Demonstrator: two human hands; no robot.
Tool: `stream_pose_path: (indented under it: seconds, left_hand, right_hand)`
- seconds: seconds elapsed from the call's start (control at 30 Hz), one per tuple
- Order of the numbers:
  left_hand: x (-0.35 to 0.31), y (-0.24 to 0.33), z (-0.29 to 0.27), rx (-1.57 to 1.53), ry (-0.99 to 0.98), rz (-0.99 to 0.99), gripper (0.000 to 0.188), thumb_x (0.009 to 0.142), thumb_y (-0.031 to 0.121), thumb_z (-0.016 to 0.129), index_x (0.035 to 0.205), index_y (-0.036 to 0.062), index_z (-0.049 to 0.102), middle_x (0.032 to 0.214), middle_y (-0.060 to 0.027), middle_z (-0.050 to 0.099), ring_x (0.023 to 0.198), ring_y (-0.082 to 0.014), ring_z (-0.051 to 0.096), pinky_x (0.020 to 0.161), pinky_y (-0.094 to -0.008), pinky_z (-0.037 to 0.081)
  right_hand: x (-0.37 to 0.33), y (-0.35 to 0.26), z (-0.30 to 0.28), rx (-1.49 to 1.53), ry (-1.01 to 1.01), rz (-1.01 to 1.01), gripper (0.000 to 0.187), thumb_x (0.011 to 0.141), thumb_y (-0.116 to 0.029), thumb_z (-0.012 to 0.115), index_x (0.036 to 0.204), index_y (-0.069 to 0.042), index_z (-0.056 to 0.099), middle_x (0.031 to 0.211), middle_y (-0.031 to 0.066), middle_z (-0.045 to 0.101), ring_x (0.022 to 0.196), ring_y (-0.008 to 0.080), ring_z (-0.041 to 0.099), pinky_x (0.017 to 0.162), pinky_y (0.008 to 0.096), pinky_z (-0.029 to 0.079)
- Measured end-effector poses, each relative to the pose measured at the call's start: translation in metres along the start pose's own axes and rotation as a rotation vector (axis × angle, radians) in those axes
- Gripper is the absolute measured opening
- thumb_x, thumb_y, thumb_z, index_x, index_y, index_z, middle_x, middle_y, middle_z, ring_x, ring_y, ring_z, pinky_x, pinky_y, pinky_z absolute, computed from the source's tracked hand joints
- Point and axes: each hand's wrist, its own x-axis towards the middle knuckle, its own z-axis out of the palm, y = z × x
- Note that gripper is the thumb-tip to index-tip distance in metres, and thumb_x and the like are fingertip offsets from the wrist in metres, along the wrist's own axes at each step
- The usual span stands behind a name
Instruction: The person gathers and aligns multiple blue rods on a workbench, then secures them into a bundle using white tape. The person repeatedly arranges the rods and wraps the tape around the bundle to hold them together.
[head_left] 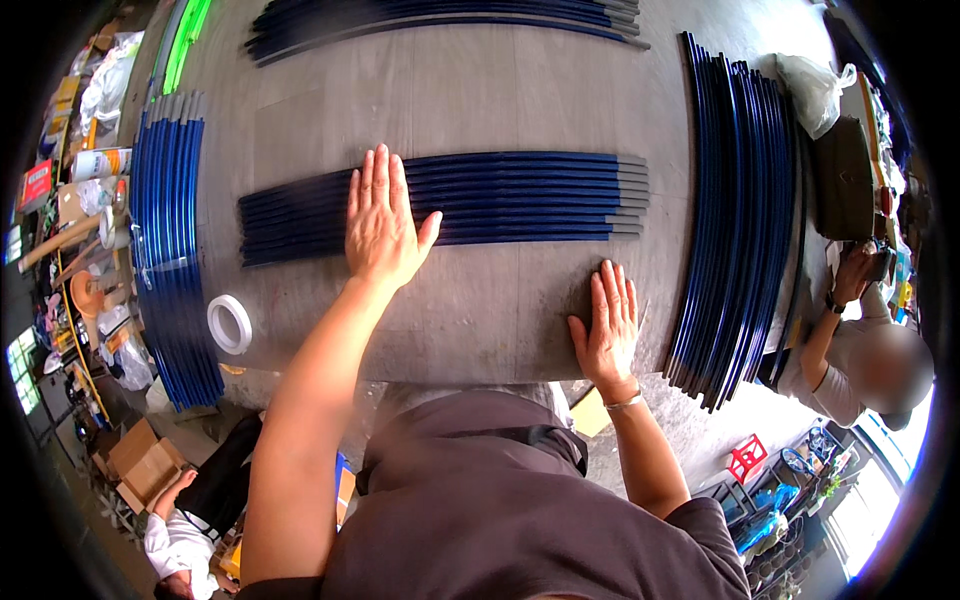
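A flat row of several dark blue rods (530, 197) with grey right ends lies across the grey table (450, 320) in front of me. My left hand (385, 220) rests flat on this row left of its middle, fingers stretched out and pointing away from me. Below the row's right end, my right hand (608, 325) lies on the bare tabletop near the front edge, its fingers extended and thumb apart, holding nothing. A white ring-shaped roll of tape (229, 324) lies left of my left forearm.
More blue rods (735, 220) are stacked along the right edge, others (170, 240) along the left, and another bundle (450, 22) at the far side. Bright green strips (185, 45) lie far left. A white plastic bag (815, 92) sits far right. Two people are nearby, right and lower left.
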Motion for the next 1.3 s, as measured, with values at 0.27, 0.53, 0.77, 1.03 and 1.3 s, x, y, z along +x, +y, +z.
stream_pose_path:
  seconds: [0.27,0.53,0.77,1.03,1.3]
  left_hand:
    - [-0.011,0.003,0.001,-0.007,-0.011,0.008,0.089,0.090,0.044,0.059,0.151,-0.0071,0.019,0.159,-0.0259,0.018,0.149,-0.0379,0.014,0.122,-0.0476,0.012]
    - [-0.011,0.004,-0.002,-0.008,0.004,0.002,0.090,0.089,0.039,0.062,0.151,-0.0071,0.017,0.159,-0.0261,0.017,0.149,-0.0382,0.016,0.122,-0.0479,0.014]
    - [0.001,0.001,0.001,0.012,0.045,0.040,0.088,0.089,0.041,0.061,0.150,-0.0073,0.020,0.158,-0.0261,0.019,0.148,-0.0386,0.018,0.121,-0.0487,0.016]
    - [0.003,-0.001,0.002,-0.006,0.040,0.011,0.087,0.089,0.037,0.062,0.151,-0.0068,0.018,0.159,-0.0255,0.018,0.148,-0.0387,0.017,0.121,-0.0484,0.015]
    - [0.005,-0.001,-0.001,-0.002,0.036,0.018,0.086,0.089,0.035,0.063,0.151,-0.0070,0.020,0.158,-0.0255,0.020,0.148,-0.0386,0.018,0.121,-0.0486,0.016]
  right_hand:
    - [0.001,0.000,0.000,0.011,0.016,-0.005,0.070,0.079,-0.018,0.071,0.139,0.004,0.043,0.152,0.0222,0.037,0.142,0.0394,0.033,0.118,0.0514,0.024]
    - [0.035,-0.031,-0.002,0.070,0.002,-0.070,0.079,0.077,-0.022,0.076,0.142,0.002,0.040,0.153,0.0202,0.036,0.144,0.0366,0.030,0.119,0.0509,0.021]
    - [0.106,-0.083,0.026,0.121,-0.088,-0.385,0.076,0.084,-0.046,0.065,0.140,0.002,0.045,0.152,0.0176,0.037,0.144,0.0314,0.032,0.119,0.0462,0.022]
    - [0.060,0.043,-0.013,-0.221,0.175,0.204,0.075,0.081,-0.020,0.075,0.143,0.001,0.040,0.152,0.0212,0.036,0.142,0.0384,0.033,0.118,0.0475,0.026]
    - [0.093,-0.057,0.006,0.135,-0.006,-0.168,0.079,0.081,-0.034,0.073,0.142,0.005,0.040,0.152,0.0220,0.037,0.143,0.0358,0.032,0.119,0.0464,0.024]
